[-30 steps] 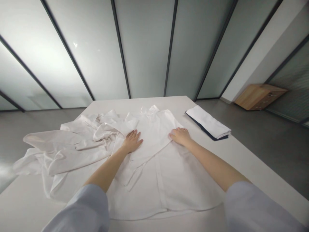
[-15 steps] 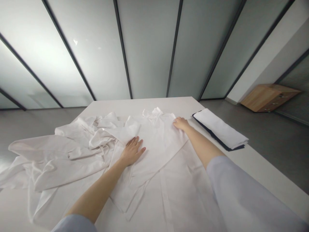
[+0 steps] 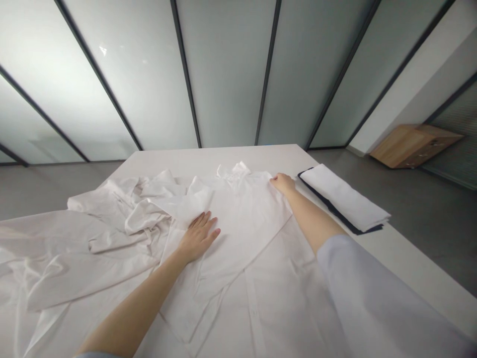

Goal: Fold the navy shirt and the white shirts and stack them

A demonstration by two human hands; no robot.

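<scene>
A white shirt [image 3: 246, 209] lies spread on the table, its collar [image 3: 238, 170] at the far end and a sleeve folded diagonally across the body. My left hand [image 3: 198, 234] rests flat on the shirt with fingers apart, beside the folded part at its left. At the far right shoulder, my right hand [image 3: 282, 183] pinches the shirt's edge; its fingertips are partly hidden. Left of my left hand, a crumpled heap of white cloth [image 3: 112, 219] spreads toward the table's left side and touches the shirt.
Folded white cloth [image 3: 346, 194] lies over a dark navy piece [image 3: 328, 204] at the table's right edge. The white table [image 3: 223, 154] ends before frosted glass panels [image 3: 231, 74]. A wooden drawer cabinet [image 3: 413, 146] stands on the grey floor at the right.
My right hand has shifted slightly outward, its fingers drawn together at the shirt's shoulder edge. My left hand stays flat on the shirt. The camera view has shifted slightly.
</scene>
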